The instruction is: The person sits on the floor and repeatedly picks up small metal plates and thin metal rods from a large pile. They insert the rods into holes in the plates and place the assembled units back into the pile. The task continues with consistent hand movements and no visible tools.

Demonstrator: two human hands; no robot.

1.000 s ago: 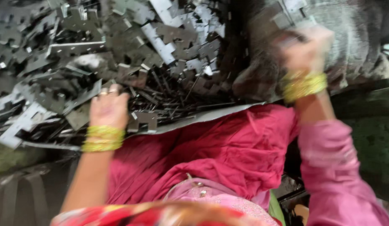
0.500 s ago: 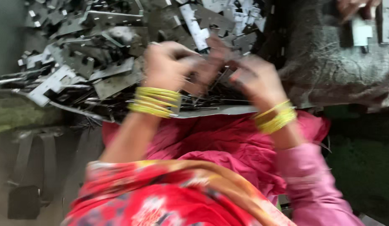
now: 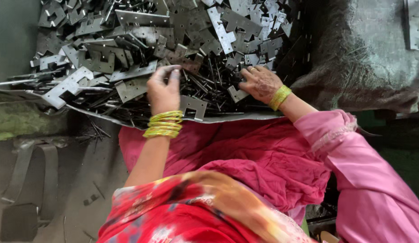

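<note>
- A grey sheet-metal surface (image 3: 245,118) carries a big loose heap of flat metal plates (image 3: 142,40); its front edge runs just above the person's pink lap (image 3: 245,148).
- Thin dark metal rods (image 3: 209,85) lie tangled among the plates near the middle of the heap.
- The left hand (image 3: 164,90) is raised over the heap, fingers curled narrow with the fingertips close together above a plate; whether it grips anything, I cannot tell. Yellow-green bangles (image 3: 164,123) ring that wrist.
- The right hand (image 3: 261,83) lies palm down on the heap, fingers spread and resting on a small notched plate (image 3: 237,93).
- To the right, a dark grey cloth (image 3: 362,58) covers a raised mound beside the heap.
- Lower left, a bare concrete floor (image 3: 83,180) holds a few stray rods and a dark strap (image 3: 33,175).
</note>
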